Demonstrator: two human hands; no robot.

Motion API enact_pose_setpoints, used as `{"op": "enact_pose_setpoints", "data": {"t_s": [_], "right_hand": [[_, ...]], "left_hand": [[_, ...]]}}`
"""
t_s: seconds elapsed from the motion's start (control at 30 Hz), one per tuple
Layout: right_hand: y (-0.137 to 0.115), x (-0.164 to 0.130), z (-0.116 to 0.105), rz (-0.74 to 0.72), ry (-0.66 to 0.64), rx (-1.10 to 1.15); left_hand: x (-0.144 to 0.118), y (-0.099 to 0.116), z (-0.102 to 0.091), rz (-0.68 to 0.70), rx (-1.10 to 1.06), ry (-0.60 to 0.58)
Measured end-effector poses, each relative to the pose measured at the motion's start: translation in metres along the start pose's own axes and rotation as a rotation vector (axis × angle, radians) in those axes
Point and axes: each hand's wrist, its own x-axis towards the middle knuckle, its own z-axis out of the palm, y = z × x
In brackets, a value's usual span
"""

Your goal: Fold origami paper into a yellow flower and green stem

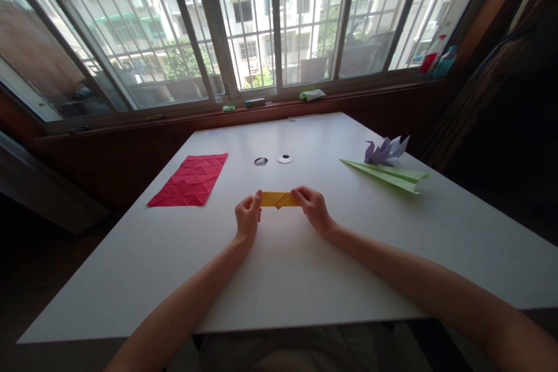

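A folded strip of yellow paper (276, 199) is stretched level between my two hands, above the white table (261, 279). A small pointed flap hangs at the middle of its lower edge. My left hand (248, 216) pinches the strip's left end, thumb on top, with the fingers mostly hidden behind. At the right end, my right hand (314, 209) grips it between thumb and curled fingers. To the left lies a creased sheet of red paper (189, 180). On the right are a folded light green paper piece (387, 174) and a purple folded paper figure (384, 151).
Two round cable holes (260, 161) are set in the table beyond my hands. A window with bars (274, 23) runs behind the table. On its sill (270, 106) lie small packets, and bottles (436, 58) stand at the right.
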Motion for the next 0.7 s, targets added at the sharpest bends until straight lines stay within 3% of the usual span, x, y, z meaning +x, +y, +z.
{"op": "enact_pose_setpoints", "data": {"t_s": [0.33, 0.7], "right_hand": [[0.0067, 0.0020, 0.0032, -0.030, 0.056, 0.127], [0.0038, 0.0007, 0.0028, 0.024, -0.105, 0.186]], "left_hand": [[0.0052, -0.0051, -0.0021, -0.068, -0.074, 0.062], [0.0041, -0.0054, 0.0042, -0.230, -0.326, -0.233]]}}
